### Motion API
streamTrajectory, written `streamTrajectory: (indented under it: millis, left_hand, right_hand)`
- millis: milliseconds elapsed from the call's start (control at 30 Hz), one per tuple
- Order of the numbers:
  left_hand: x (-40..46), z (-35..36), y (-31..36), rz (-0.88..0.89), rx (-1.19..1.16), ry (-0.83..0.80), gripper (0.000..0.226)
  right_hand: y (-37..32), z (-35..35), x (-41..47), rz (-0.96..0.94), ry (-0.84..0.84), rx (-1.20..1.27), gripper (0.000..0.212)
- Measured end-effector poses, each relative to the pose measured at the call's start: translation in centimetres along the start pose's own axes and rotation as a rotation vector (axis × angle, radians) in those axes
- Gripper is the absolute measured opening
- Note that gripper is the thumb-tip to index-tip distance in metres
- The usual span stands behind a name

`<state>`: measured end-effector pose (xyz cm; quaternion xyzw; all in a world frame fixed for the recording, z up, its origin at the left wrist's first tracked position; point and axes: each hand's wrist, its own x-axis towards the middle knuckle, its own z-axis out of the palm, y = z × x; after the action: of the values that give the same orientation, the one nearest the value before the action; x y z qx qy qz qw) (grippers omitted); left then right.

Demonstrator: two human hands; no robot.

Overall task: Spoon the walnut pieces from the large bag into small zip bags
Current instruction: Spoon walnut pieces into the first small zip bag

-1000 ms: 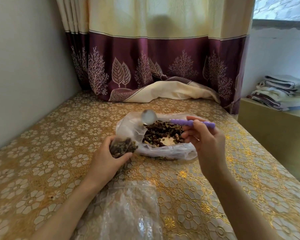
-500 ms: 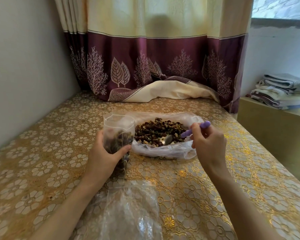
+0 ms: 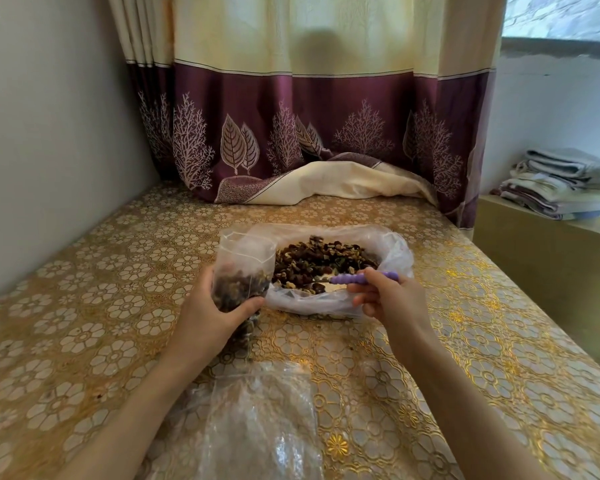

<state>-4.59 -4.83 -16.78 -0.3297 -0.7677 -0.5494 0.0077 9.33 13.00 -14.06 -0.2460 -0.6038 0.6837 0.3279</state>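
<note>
A large clear bag [image 3: 392, 251] lies open on the table, full of brown walnut pieces [image 3: 323, 258]. My left hand [image 3: 208, 317] grips a small zip bag [image 3: 243, 271] upright at the large bag's left edge; its lower half holds walnut pieces. My right hand [image 3: 392, 299] pinches the purple handle of a spoon [image 3: 354, 278], which lies nearly level. The spoon's bowl is buried among the walnut pieces near the front of the large bag.
A stack of empty clear bags [image 3: 257, 420] lies on the gold floral tablecloth [image 3: 84, 323] between my forearms. A maroon and cream curtain [image 3: 309, 133] hangs behind. A wall runs along the left. Folded cloths [image 3: 561, 181] sit on a low ledge at the right.
My right hand brought the spoon down from above the small bag into the walnut pieces and levelled its handle. My left hand raised the small bag upright.
</note>
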Motion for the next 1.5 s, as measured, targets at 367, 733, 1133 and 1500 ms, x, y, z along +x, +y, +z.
streamTrajectory:
  millis: [367, 733, 1133, 1500]
  left_hand:
    - [-0.1, -0.1, -0.2, -0.025, 0.113, -0.063, 0.062]
    - [-0.1, 0.1, -0.1, -0.030, 0.130, -0.055, 0.062]
    - [-0.1, 0.2, 0.0, -0.075, 0.062, -0.079, 0.062]
    - [0.1, 0.4, -0.6, -0.069, 0.065, -0.060, 0.059]
  right_hand:
    - [-0.9, -0.6, 0.3, -0.012, 0.138, 0.133, 0.034]
    - [-3.0, 0.2, -1.3, -0.300, 0.068, 0.228, 0.032]
    - [-2.6, 2.0, -2.8, -0.431, -0.242, 0.075, 0.017]
    - [-2.5, 0.7, -1.6, -0.392, -0.071, 0.146, 0.015]
